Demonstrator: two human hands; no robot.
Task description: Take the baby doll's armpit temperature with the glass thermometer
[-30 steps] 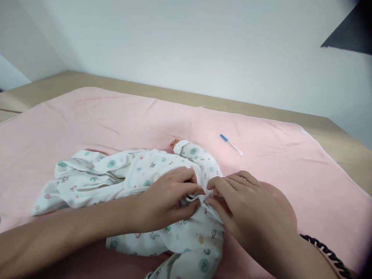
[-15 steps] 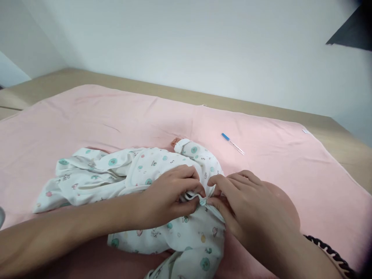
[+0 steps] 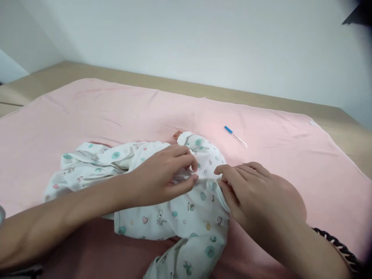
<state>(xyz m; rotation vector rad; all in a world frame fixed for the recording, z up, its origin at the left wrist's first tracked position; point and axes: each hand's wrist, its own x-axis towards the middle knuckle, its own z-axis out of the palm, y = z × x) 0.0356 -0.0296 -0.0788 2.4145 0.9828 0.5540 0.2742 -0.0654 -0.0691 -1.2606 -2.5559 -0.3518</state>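
Observation:
A white baby top (image 3: 200, 217) printed with green and pink figures covers a small baby figure, apparently a doll, lying on its back. The head (image 3: 293, 193) is at the right, mostly behind my right hand (image 3: 236, 184). That hand's thumb and fingers are closed on the neck edge, beside a round snap (image 3: 212, 185). My left hand (image 3: 181, 170) hovers over the chest, thumb and fingers apart, with nothing between them. From the far sleeve pokes a tiny fist (image 3: 177, 135). Matching printed cloth (image 3: 95, 159) lies over the legs at the left.
A pink blanket (image 3: 139, 112) covers most of the wooden surface (image 3: 139, 79). Beyond the top lies a thin clear thermometer (image 3: 236, 136) with a blue cap. A white wall (image 3: 188, 42) rises behind. A dark object (image 3: 360, 15) sits at the upper right.
My left hand has let go of the top's front edge and drawn back a little to the left and up. The neck area lies flatter, and the snap now shows. My view has shifted slightly.

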